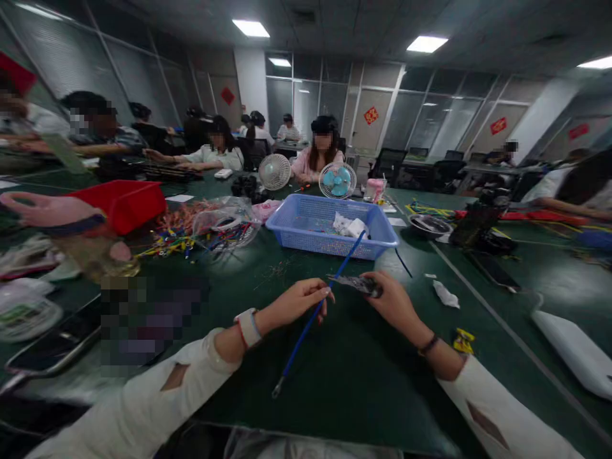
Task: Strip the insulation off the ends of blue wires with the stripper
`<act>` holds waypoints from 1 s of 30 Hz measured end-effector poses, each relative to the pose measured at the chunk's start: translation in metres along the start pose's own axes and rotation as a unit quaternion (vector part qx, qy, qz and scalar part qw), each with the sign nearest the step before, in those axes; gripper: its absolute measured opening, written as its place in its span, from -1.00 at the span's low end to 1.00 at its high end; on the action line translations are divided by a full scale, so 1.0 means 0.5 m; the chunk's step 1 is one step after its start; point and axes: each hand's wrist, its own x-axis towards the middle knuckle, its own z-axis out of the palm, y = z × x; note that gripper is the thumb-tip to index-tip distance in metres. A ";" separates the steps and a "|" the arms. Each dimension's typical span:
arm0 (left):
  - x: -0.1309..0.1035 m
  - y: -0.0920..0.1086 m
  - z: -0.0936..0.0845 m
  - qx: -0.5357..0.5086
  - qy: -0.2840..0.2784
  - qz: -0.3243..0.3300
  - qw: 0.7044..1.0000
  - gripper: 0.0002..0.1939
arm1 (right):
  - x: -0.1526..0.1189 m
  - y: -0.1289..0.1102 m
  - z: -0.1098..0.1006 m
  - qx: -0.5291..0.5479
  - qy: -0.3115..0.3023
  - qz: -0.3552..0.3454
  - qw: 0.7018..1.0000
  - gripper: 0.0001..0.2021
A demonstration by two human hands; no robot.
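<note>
Blue along the cable (301, 340), slanting from the basket's (315, 241) near rim, as seen, to well this side of it. Closed on mid-cable with the left hand (299, 303), around dark pliers (356, 284) with the right hand (389, 301). Seemingly finished at the near end, with a metal lug (276, 389); cannot tell what remains beyond.

Single head cam, over the near side of the bench (377, 382), facing forward and down. Left hand (301, 299) and right hand (391, 298) close, around mid-frame; forearms (176, 382) run in from the bottom corners. Basket (325, 245) just past the hands, ceiling lights (427, 44) far off up top. Wide framing, leaning at the sides. Frame edges soft, can't swear to detail there.
</note>
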 end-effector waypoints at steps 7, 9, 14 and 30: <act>-0.009 0.008 -0.002 0.002 -0.007 -0.027 1.000 -0.70 | -0.004 -0.015 -0.011 -0.017 0.011 0.004 1.000 -0.63; -0.007 0.008 -0.005 0.012 -0.012 -0.027 1.000 -0.71 | -0.003 -0.013 -0.016 -0.028 0.019 0.008 0.999 -0.57; -0.007 0.016 -0.015 0.048 -0.016 -0.019 0.999 -0.70 | 0.008 0.017 -0.028 0.000 0.068 0.032 0.997 -0.60; -0.009 0.051 -0.061 0.455 0.136 0.081 0.877 -0.69 | 0.016 0.030 -0.034 0.037 0.116 0.036 0.992 -0.73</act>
